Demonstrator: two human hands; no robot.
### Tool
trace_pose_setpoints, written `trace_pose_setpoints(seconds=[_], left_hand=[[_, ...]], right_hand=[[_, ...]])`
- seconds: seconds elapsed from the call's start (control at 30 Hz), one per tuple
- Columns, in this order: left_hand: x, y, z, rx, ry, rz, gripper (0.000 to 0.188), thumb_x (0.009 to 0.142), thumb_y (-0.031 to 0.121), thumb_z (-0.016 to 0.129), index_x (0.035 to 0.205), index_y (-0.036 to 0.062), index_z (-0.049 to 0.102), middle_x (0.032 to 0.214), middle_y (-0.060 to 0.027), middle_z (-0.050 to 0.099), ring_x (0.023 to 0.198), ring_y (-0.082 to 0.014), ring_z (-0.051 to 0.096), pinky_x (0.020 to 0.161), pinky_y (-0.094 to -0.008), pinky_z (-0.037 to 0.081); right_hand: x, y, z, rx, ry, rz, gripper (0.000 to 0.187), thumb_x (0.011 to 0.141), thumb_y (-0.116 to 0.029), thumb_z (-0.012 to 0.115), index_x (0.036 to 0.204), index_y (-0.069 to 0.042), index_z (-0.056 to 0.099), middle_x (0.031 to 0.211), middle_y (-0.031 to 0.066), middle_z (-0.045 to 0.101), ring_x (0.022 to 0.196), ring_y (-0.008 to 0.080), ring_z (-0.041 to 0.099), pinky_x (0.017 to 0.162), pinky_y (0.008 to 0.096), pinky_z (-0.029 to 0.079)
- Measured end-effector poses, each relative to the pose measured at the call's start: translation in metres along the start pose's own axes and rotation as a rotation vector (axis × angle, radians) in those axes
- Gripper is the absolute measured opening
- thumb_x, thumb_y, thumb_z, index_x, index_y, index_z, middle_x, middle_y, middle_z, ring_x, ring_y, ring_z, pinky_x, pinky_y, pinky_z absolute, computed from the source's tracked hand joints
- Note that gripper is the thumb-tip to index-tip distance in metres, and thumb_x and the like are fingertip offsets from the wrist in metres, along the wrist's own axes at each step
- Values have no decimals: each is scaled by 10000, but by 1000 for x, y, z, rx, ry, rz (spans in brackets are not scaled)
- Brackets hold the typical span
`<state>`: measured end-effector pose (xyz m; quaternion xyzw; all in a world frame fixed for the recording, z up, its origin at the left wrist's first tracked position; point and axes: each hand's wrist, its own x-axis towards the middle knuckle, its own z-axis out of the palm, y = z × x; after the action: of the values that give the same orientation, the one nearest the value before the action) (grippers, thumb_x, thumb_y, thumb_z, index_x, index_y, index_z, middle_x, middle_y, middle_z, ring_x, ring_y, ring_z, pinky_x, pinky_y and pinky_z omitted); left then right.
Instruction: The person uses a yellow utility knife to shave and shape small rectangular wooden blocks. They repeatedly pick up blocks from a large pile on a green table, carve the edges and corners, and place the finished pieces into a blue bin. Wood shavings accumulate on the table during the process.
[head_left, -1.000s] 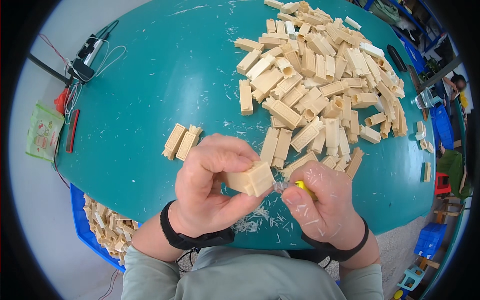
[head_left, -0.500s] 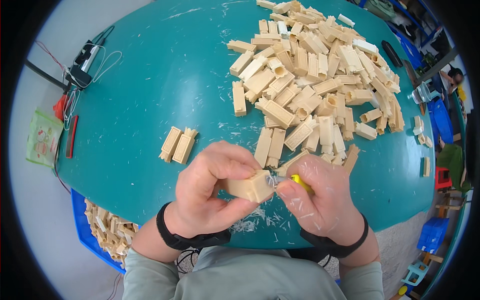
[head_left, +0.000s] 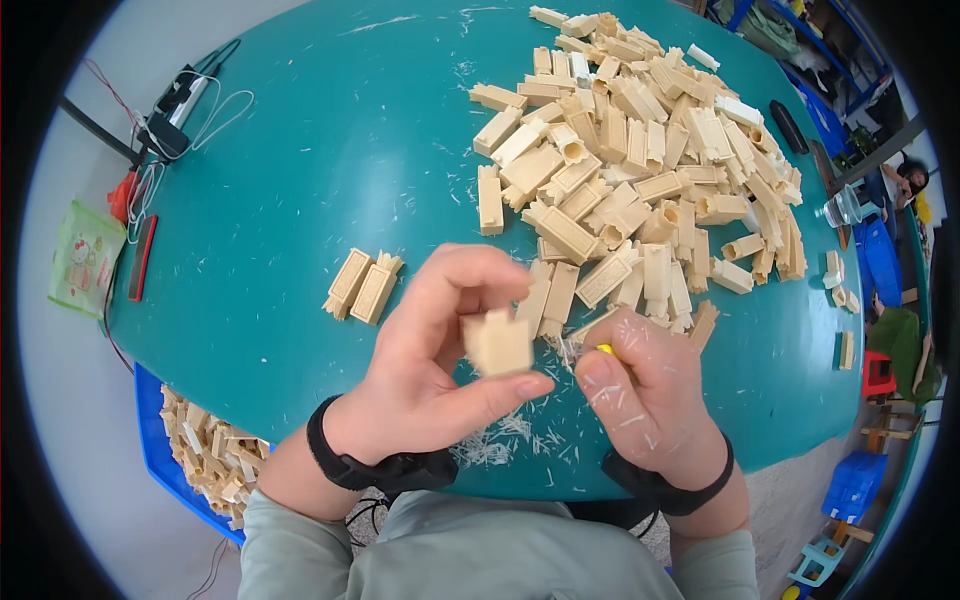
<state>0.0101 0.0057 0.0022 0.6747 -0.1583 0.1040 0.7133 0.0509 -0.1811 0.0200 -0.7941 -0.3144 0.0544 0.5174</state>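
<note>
1. A beige block [head_left: 503, 343] was held in the left hand [head_left: 432, 365], set between the thumb below and the curled fingers above; firmness of that hold could not be told (the block was blurred).
2. A yellow-handled tool [head_left: 606, 349] was clamped in the right hand [head_left: 650, 388], its tip kept just right of the block, apart from it.
3. Trimming was judged to be the step in hand, pale shavings [head_left: 490, 442] being strewn on the table [head_left: 280, 200] below the grips. Good work called for the block to be steadied before contact, the left thumb to be cleared from the blade's path, and short, light strokes to be made along the edge.
4. A squarish end was presented to the camera, turned slightly rightward. The long axis was strongly foreshortened and was judged to be run back from that end, into the left hand's hollow; the far end was hidden.
</note>
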Motion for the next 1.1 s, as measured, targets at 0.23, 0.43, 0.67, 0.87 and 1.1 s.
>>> trace_pose_setpoints(seconds=[0.23, 0.43, 0.67, 0.87, 1.1], left_hand=[[1, 1, -12, 173, -133, 63, 459, 773, 180, 693, 1122, 26, 437, 957, -88, 501, 839, -154, 526, 718, -266, 433], [0, 5, -8, 97, -151, 27, 410, 797, 56, 653, 1135, 9, 427, 1009, -101, 522, 906, -145, 518, 787, -272, 427], [-3, -3, -7, -50, -137, 25, 341, 803, 61, 652, 1064, 8, 438, 1001, -88, 525, 881, -129, 524, 768, -257, 435], [-4, -3, -10, -24, -186, 8, 328, 800, 37, 648, 1055, 0, 444, 1014, -95, 523, 885, -130, 522, 769, -253, 432], [-5, 0, -8, -232, -210, -80, 332, 786, 17, 654, 1048, 2, 451, 1024, -106, 524, 896, -140, 525, 768, -265, 431]], right_hand=[[1, -2, -6, -23, -63, -110, 252, 795, -259, 653, 737, -36, 552, 606, 106, 517, 514, 270, 517, 452, 327, 398], [1, 2, -7, -64, -77, -187, 278, 785, -282, 667, 733, -40, 539, 592, 89, 504, 493, 250, 507, 432, 311, 379], [1, 4, -5, -118, -82, -202, 282, 769, -289, 684, 746, -49, 539, 586, 71, 503, 482, 230, 498, 416, 307, 363], [4, 6, -6, -180, -42, -268, 289, 757, -290, 694, 711, -59, 527, 573, 59, 486, 468, 224, 483, 407, 307, 354], [6, 7, -10, -257, 7, -257, 280, 763, -283, 686, 696, -65, 524, 566, 58, 478, 471, 221, 484, 410, 305, 354]])
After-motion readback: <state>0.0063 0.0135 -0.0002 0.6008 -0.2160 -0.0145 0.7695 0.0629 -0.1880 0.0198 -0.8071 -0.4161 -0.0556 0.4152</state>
